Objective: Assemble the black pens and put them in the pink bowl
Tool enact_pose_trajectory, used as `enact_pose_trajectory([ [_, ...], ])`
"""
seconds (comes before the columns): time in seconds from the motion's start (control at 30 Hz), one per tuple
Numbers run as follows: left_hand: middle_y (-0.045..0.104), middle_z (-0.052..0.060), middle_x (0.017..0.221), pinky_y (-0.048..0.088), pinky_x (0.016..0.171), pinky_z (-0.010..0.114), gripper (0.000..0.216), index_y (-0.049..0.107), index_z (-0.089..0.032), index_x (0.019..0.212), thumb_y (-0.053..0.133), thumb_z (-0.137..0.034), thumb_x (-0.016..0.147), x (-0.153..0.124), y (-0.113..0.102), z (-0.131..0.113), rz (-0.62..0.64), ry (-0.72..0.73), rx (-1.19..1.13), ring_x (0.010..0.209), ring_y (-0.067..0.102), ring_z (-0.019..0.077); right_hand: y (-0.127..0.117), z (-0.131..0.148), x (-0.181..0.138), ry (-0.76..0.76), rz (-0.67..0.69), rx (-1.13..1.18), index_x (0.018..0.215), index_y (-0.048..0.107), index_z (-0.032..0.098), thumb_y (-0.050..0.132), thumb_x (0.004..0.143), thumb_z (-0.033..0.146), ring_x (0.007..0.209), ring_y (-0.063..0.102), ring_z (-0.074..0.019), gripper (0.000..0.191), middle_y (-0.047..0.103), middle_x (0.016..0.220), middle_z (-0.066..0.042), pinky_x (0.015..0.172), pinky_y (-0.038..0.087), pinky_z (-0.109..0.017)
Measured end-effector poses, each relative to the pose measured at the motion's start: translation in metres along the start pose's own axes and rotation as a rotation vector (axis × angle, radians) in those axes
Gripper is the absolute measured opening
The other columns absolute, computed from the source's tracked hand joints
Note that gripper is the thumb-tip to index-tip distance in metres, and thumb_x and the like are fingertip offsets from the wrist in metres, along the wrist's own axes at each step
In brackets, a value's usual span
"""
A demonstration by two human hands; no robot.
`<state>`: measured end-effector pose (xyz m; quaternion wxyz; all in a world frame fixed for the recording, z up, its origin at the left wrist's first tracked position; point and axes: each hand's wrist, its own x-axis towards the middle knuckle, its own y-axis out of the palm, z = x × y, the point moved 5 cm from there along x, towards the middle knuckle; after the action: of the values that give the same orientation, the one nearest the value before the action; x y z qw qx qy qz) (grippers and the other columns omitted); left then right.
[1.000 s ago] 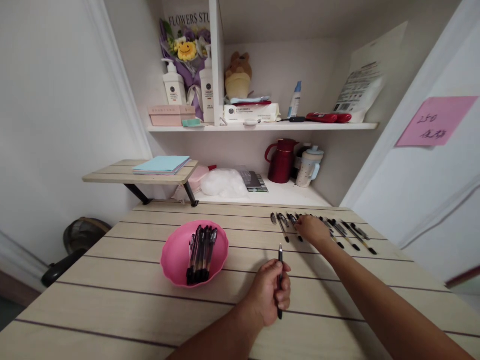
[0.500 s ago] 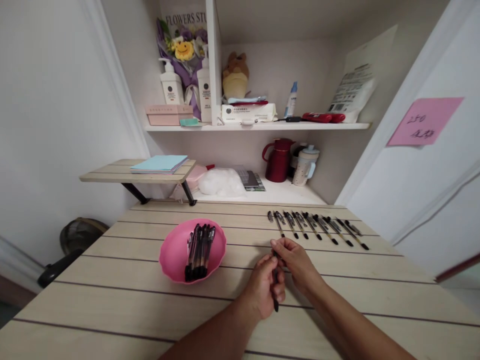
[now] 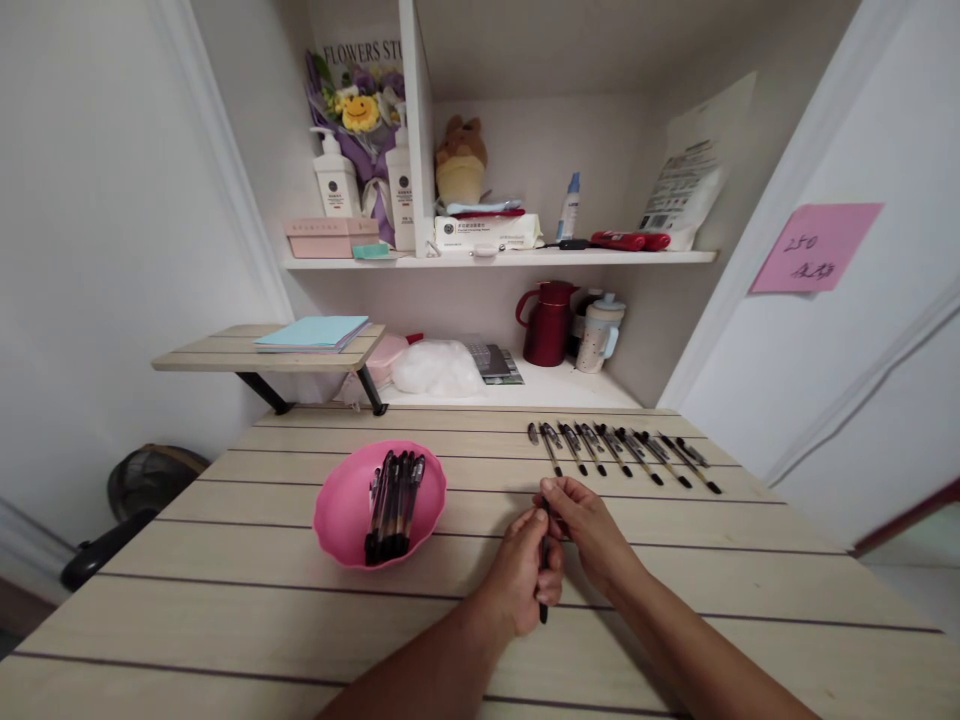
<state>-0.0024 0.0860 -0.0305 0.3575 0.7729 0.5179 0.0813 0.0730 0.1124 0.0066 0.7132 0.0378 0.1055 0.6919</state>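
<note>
A dark pen [image 3: 544, 610] stands roughly upright between my hands above the table. Wrapped around its barrel is my left hand [image 3: 517, 570], with the lower end poking out below the fingers. My right hand [image 3: 589, 522] pinches the upper end, and its fingers partly hide that end. To the left sits a pink bowl [image 3: 334, 510] with a scalloped rim, holding a bundle of black pens [image 3: 395, 505]. Beyond my right hand, several uncapped pens [image 3: 639, 455] lie in a slanted row, with dark caps beside them.
The slatted wooden table [image 3: 247, 620] spans the front. A small raised stand [image 3: 202, 352] carries blue paper [image 3: 311, 332] at the back left. On the white cabinet's lower level are a red jug [image 3: 547, 325], a pale cup [image 3: 598, 340] and a white plastic bag [image 3: 439, 367].
The camera view has shifted slightly, so the whole scene sits a little further left. Both hands keep their grip on the pen, with almost no other movement.
</note>
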Motion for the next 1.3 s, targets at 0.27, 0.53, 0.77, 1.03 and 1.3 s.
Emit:
enact_pose_trajectory([
  [0.27, 0.043, -0.009, 0.049, 0.01, 0.031, 0.016, 0.037, 0.043, -0.02, 0.079, 0.054, -0.055, 0.072, 0.0011, 0.0, 0.001, 0.023, -0.001, -0.006, 0.028, 0.022, 0.0006, 0.0008, 0.0051, -0.0009, -0.019, 0.071, 0.046, 0.065, 0.054, 0.016, 0.065, 0.064, 0.051, 0.037, 0.038, -0.0054, 0.037, 0.052, 0.048, 0.003, 0.04, 0.03, -0.02],
  [0.53, 0.043, -0.008, 0.049, 0.01, 0.031, 0.016, 0.038, 0.043, -0.02, 0.08, 0.054, -0.055, 0.072, 0.0008, 0.0002, 0.0012, 0.029, -0.019, 0.018, 0.029, 0.023, 0.0009, -0.0018, 0.0031, 0.0004, -0.017, 0.076, 0.096, 0.068, 0.06, 0.014, 0.069, 0.061, 0.045, 0.039, 0.039, -0.0054, 0.033, 0.06, 0.06, -0.001, 0.04, 0.031, -0.021],
  [0.77, 0.043, -0.008, 0.049, 0.008, 0.033, 0.016, 0.038, 0.041, -0.02, 0.077, 0.055, -0.055, 0.071, -0.0001, 0.0012, 0.0009, 0.014, -0.037, -0.002, 0.029, 0.022, 0.0005, 0.0029, -0.0028, -0.0021, 0.021, 0.074, 0.198, 0.072, 0.058, 0.018, 0.066, 0.065, 0.047, 0.05, 0.05, -0.0095, 0.031, 0.063, 0.072, -0.003, 0.047, 0.039, -0.022],
  [1.03, 0.042, -0.009, 0.048, 0.009, 0.032, 0.016, 0.037, 0.042, -0.02, 0.078, 0.052, -0.056, 0.073, 0.0002, 0.0006, 0.0, 0.009, -0.006, 0.031, 0.029, 0.022, 0.001, -0.0012, -0.0034, 0.0014, 0.016, 0.033, 0.098, 0.062, 0.053, 0.016, 0.068, 0.062, 0.048, 0.032, 0.035, -0.0058, 0.035, 0.046, 0.04, 0.005, 0.036, 0.027, -0.02],
  [1.3, 0.042, -0.008, 0.048, 0.007, 0.033, 0.017, 0.037, 0.043, -0.02, 0.079, 0.054, -0.055, 0.072, 0.0, 0.001, 0.0042, 0.069, -0.054, 0.019, 0.029, 0.021, 0.001, -0.0037, 0.0039, 0.0073, -0.056, 0.019, 0.302, 0.07, 0.059, 0.017, 0.069, 0.064, 0.043, 0.056, 0.056, -0.0104, 0.029, 0.062, 0.067, -0.002, 0.055, 0.046, -0.022],
])
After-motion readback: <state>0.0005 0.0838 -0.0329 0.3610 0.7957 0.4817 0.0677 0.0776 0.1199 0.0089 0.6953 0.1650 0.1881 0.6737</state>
